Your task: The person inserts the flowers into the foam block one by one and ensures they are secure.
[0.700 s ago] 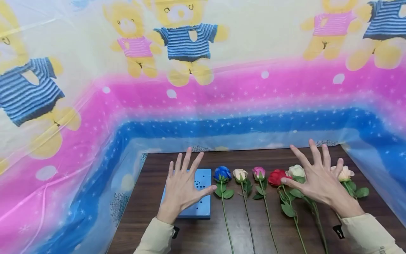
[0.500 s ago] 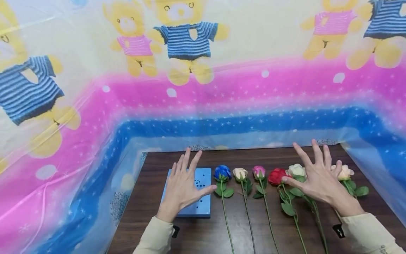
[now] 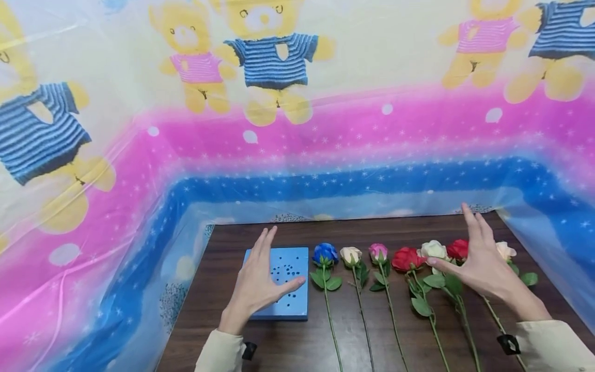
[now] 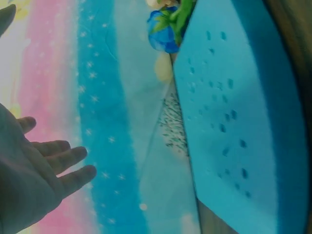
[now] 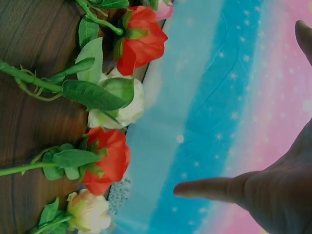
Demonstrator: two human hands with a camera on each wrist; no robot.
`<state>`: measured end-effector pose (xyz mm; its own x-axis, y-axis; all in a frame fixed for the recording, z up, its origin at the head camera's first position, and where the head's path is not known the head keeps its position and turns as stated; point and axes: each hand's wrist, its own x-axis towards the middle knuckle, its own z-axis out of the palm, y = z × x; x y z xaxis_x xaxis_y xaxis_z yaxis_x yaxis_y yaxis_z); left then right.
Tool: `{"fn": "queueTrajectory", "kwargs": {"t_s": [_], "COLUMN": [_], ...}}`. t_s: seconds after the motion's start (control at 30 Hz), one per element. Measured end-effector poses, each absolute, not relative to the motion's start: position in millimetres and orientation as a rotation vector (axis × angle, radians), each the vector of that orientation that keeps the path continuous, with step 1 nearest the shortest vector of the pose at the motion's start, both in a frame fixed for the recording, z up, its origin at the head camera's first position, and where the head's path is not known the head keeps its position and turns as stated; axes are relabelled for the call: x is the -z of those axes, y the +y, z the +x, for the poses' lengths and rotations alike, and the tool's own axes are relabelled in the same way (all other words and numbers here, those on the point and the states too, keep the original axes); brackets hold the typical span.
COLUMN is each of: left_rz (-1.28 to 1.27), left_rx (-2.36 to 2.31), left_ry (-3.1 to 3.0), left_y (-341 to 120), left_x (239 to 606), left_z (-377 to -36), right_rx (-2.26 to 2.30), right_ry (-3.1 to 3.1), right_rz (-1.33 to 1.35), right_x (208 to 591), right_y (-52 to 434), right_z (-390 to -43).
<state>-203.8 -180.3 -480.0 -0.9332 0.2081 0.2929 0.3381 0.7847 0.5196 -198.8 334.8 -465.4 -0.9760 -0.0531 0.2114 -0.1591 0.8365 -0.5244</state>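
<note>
Several artificial roses lie in a row on the dark wooden table [image 3: 288, 346], heads away from me: blue rose [image 3: 325, 253], cream rose [image 3: 350, 254], pink rose [image 3: 378, 251], red rose [image 3: 406, 258], white rose [image 3: 433, 249], a second red rose [image 3: 457, 248] and a peach rose [image 3: 505, 250]. My left hand [image 3: 265, 268] hovers open, fingers together, over a blue foam block [image 3: 290, 302] pierced with small holes. My right hand [image 3: 475, 254] is open and turned on edge above the right-hand roses, holding nothing. The right wrist view shows the red rose [image 5: 141, 41], white rose [image 5: 122, 102] and second red rose [image 5: 107, 161].
A plastic sheet [image 3: 297, 155] printed with teddy bears and pink and blue bands walls in the table at the back and on both sides. The rose stems [image 3: 362, 330] run toward the near edge. The foam block [image 4: 243, 122] sits by the table's left edge.
Both hands have gone from flat with spread fingers to tilted on edge with fingers together. The right hand's turn has uncovered the second red rose. Nothing on the table moved.
</note>
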Motion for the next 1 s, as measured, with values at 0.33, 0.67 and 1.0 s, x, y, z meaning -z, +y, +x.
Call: {"fn": "queueTrajectory", "kwargs": {"t_s": [0.33,0.67,1.0], "left_rz": [-0.338,-0.212,-0.045], "left_rx": [1.051,1.119,1.041], "left_ry": [-2.739,-2.837,-3.009], "left_y": [-213,-239,-268], "left_x": [494,520,547], "left_z": [-199,-188,-181], "right_rx": [-1.221,-1.257,-1.184], "right_ry": [-2.778,-2.772,-2.814], "right_rz": [0.116,-0.057,-0.147], "right_x": [463,484,517], "right_y": [373,415,449], "right_z": [-200,-176,-161]}}
